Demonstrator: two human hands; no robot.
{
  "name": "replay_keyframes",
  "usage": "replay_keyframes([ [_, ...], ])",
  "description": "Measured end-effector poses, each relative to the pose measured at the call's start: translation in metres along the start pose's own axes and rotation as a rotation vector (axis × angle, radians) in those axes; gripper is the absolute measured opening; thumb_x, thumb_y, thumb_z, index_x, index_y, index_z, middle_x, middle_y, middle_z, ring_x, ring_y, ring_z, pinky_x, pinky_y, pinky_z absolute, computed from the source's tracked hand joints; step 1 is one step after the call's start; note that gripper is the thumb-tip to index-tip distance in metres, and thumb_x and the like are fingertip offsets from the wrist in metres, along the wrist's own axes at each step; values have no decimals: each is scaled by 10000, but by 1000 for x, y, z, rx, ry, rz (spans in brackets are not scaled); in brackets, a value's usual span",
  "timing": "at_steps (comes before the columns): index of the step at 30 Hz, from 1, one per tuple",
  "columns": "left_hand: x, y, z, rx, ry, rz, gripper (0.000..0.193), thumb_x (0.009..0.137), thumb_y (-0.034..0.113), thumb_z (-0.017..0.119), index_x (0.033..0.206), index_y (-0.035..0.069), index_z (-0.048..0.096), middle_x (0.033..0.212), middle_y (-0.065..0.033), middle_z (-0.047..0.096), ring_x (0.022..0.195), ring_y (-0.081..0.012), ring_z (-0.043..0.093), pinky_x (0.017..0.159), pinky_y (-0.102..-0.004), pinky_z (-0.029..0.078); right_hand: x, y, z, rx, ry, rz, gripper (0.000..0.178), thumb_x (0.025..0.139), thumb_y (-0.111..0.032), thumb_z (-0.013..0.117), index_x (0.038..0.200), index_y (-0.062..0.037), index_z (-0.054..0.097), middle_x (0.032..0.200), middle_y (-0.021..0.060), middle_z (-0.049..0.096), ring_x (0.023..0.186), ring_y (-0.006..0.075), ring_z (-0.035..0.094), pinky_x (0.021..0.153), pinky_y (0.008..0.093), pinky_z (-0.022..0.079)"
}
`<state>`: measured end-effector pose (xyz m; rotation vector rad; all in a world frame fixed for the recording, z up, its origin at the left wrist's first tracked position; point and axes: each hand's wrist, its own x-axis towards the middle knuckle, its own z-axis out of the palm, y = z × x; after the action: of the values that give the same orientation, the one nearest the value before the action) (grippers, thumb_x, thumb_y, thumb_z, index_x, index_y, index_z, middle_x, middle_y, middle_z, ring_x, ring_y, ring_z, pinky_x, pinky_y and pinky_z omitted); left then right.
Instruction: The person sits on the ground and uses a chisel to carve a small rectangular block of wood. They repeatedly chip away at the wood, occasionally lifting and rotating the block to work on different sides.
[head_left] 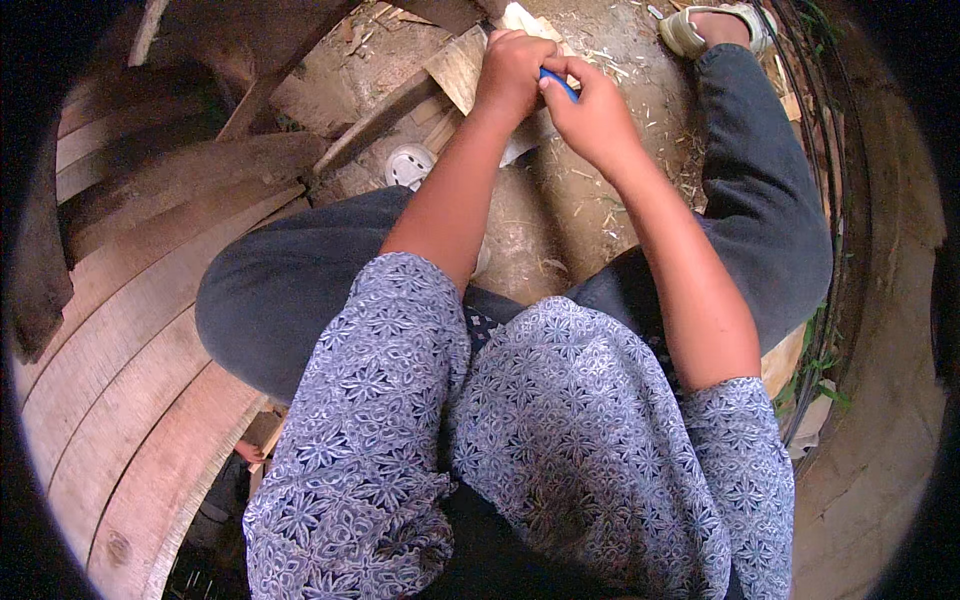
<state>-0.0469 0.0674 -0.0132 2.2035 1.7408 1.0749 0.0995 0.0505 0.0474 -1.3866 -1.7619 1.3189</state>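
while the person sits w/ knees apart, both arms reach fwd to top ctr of view, hands meeting over the floor [600, 215]. right hand [592, 115]: fingers curled round blue handle [562, 86], thumb lying along it; grip looks closed. left hand [517, 72]: bent over w/ knuckles up, just beside right hand, at far end of handle; fingertips hidden, so can't tell if it grips handle, wood or both. handle pos.: btwn the two hands, tilted, upper end toward left hand; rest of tool mostly covered, type unclear.

pale wood [455, 78] sits next to left hand, on its left side. shavings [612, 70] scattered on floor, esp. beyond & right of hands. long board [375, 122] runs diag. on floor, left of left forearm.

white shoe [408, 163] w/ holes partly visible by left forearm; light shoe [684, 36] on right foot, top right. dark trousers [765, 165], patterned shirt [590, 400] w/ blue-white flowers. planks [130, 350] along left side, curved by lens. black cables [828, 190] + few green leaves [832, 395] at right.
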Motion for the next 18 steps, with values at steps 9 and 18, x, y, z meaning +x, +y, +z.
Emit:
replay_keyframes([
  [9, -14, 31, 7, -67, 38, 25, 115, 646, 194, 704, 694, 125, 625, 682, -82, 643, 727, -297, 632, 782, -413, 444, -27, 6, -20, 29, -31, 58, 321, 880, -209, 632, 1132, -17, 677, 1071, 227, 694, 1017, 328, 680, 929, 373, 495],
  [18, -5, 7, -4, -30, -44, 42, 142, 623, 182, 727, 681, 129, 608, 704, -76, 645, 764, -291, 637, 800, -416, 452, 4, -8, -7, -22, -1, -22, 330, 866, -221, 626, 1118, -15, 676, 1044, 217, 701, 990, 356, 684, 903, 395, 510],
])
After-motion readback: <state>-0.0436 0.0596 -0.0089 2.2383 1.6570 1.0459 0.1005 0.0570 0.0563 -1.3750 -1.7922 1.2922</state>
